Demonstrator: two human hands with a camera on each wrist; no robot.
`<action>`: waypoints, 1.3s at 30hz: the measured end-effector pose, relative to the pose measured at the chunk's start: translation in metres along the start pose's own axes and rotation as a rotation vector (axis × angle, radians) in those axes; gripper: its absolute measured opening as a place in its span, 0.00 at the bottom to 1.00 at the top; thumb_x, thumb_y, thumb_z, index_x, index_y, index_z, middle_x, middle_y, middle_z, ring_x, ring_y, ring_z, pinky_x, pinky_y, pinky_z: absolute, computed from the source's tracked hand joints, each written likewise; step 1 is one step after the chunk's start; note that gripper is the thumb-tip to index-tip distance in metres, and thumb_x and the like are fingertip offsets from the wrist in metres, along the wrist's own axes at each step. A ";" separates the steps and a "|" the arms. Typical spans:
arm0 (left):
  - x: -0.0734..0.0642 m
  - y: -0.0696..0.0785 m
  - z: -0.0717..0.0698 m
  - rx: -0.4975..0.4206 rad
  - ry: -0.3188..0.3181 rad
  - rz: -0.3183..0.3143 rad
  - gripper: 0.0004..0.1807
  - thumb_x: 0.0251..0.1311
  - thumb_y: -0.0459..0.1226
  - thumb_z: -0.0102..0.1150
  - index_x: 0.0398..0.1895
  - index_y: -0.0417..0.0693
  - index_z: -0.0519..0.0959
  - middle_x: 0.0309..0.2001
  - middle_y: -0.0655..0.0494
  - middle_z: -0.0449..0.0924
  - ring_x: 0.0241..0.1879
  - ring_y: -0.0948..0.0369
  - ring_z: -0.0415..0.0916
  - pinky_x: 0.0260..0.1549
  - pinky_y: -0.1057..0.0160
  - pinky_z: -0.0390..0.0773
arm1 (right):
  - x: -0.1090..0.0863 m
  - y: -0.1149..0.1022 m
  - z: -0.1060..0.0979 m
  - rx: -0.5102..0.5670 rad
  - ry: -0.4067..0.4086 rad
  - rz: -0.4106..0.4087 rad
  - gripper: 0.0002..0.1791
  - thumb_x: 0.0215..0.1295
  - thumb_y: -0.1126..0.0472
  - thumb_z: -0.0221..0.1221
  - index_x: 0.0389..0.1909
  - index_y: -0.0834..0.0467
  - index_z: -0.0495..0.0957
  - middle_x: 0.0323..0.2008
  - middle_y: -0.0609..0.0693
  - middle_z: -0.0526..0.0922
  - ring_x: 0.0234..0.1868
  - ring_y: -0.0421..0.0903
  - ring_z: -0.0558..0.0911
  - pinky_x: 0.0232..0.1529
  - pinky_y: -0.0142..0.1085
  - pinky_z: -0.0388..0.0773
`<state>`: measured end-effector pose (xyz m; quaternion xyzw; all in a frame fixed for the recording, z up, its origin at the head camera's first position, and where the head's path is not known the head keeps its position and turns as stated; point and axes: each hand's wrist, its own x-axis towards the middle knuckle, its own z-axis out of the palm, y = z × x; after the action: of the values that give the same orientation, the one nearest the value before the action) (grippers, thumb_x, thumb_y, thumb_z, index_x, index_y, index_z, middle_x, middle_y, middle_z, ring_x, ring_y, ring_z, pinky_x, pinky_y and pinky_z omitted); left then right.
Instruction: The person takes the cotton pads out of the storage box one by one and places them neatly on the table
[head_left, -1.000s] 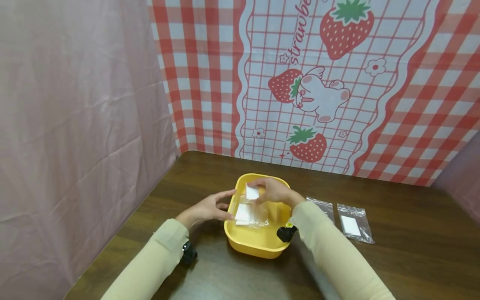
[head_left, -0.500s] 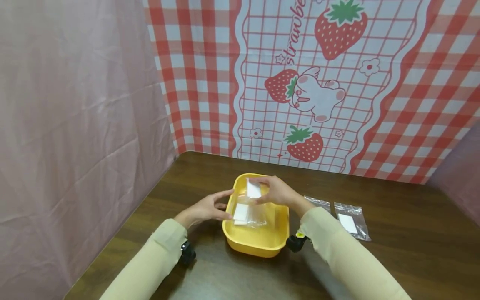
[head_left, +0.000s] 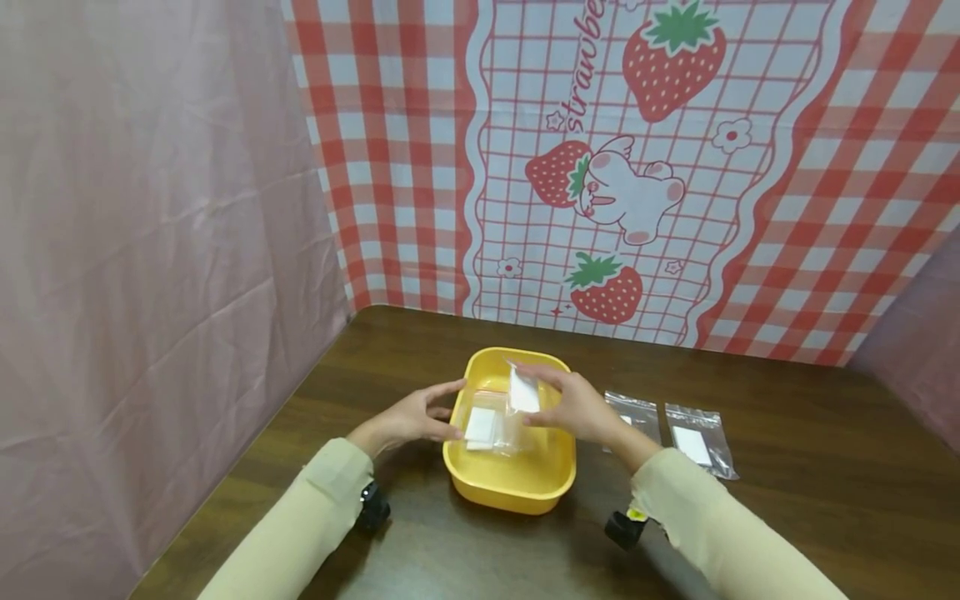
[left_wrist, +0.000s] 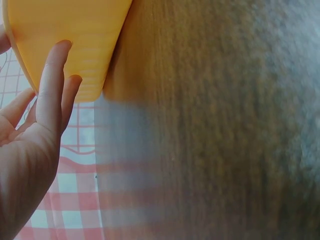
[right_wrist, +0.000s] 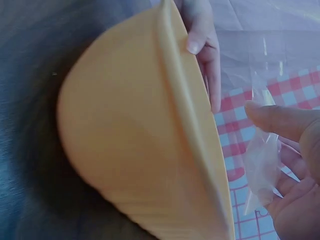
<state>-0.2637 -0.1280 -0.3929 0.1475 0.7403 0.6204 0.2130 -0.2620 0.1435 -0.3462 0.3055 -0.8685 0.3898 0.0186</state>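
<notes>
My right hand (head_left: 577, 404) pinches a small clear zip bag (head_left: 522, 390) with a white card-like piece in it, between thumb and fingers above the yellow basin (head_left: 517, 493). In the right wrist view, the bag (right_wrist: 262, 160) hangs crumpled between thumb and fingers, beside the basin's rim. My left hand (head_left: 412, 419) holds the basin's left rim, thumb over the edge; in the left wrist view, two long fingers (left_wrist: 50, 95) lie straight along the outer wall. Inside the basin, near the left thumb, are more clear bags with white pieces (head_left: 482, 427), partly overlapping.
Two more clear zip bags lie on the wooden table right of the basin, one with a white piece (head_left: 692, 445), the other bag (head_left: 633, 410) partly behind the right wrist. A strawberry-print cloth (head_left: 585, 208) hangs behind, a pink curtain (head_left: 165, 275) at left.
My right hand has moved right and slightly toward me with the bag, from the basin's far left part. The left hand stays at the rim. The head view has shifted a little.
</notes>
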 end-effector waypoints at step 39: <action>-0.001 0.001 0.002 0.030 0.033 -0.033 0.46 0.49 0.28 0.68 0.71 0.47 0.55 0.62 0.34 0.62 0.56 0.47 0.69 0.41 0.56 0.79 | -0.120 0.030 -0.016 0.118 0.177 -0.211 0.37 0.44 0.66 0.71 0.60 0.62 0.71 0.63 0.58 0.67 0.64 0.38 0.63 0.60 0.24 0.57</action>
<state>-0.2621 -0.1264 -0.3921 0.1282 0.7551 0.6082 0.2086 -0.1845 0.2313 -0.3878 0.3600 -0.8020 0.4617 0.1182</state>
